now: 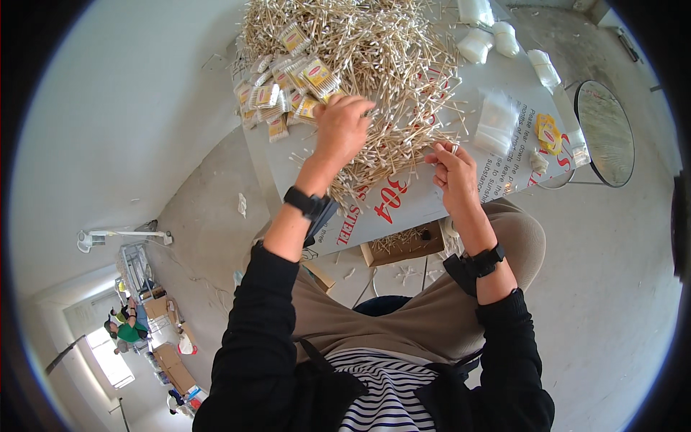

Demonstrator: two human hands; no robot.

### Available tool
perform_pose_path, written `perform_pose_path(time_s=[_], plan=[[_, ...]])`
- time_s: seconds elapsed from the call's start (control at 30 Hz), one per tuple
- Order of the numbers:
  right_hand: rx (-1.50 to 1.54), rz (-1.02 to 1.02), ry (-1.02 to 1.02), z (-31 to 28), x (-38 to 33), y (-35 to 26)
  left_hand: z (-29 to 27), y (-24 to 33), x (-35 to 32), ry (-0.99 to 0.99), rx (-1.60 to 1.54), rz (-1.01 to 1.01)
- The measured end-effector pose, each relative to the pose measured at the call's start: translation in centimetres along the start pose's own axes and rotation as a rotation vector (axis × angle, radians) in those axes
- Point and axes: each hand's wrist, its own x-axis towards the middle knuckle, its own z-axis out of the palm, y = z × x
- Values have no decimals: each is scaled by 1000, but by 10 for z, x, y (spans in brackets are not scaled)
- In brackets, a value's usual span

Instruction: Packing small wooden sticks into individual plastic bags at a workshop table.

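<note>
A heap of loose cotton swabs [360,36] with pale sticks and white tips spreads over the table [425,201]. My left hand [342,129] is over the near left part of the heap, beside the filled packets of swabs [317,75]. Its fingers are loosely bent and apart, with no held thing showing; the palm side is hidden. At the heap's near right edge, my right hand [455,173] pinches cotton swabs between thumb and fingers; how many is hidden. Both wrists wear black bands.
Clear plastic bags [497,122] and yellow printed cards [548,135] lie to the right. Rolled bags [476,45] sit farther back. A round stool [604,133] stands past the right edge. Below the table is a cardboard box [403,248] holding swabs. People [129,327] are far left.
</note>
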Motion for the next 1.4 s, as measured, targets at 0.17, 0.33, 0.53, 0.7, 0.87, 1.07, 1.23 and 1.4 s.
perform_pose_path(time_s=[0.17,0.33,0.53,0.7,0.87,1.07,1.23,1.4], plan=[[-4,0,-8,0,3,1,32,24,33,-108,50,-57],[-11,3,-19,2,4,1,41,34,33,-289,-50,18],[-8,0,-21,0,2,0,21,18,1,-326,-29,77],[-21,-8,-28,1,2,1,-2,-1,-7,-260,-138,-54],[-22,-18,-30,0,0,-1,-7,2,9,-167,-231,-177],[-26,-10,-28,1,0,0,28,23,56,6,-211,211],[-20,19,-28,4,0,-1,62,36,86,-96,149,206],[-24,16,-38,2,2,-1,60,38,78,-55,6,214]])
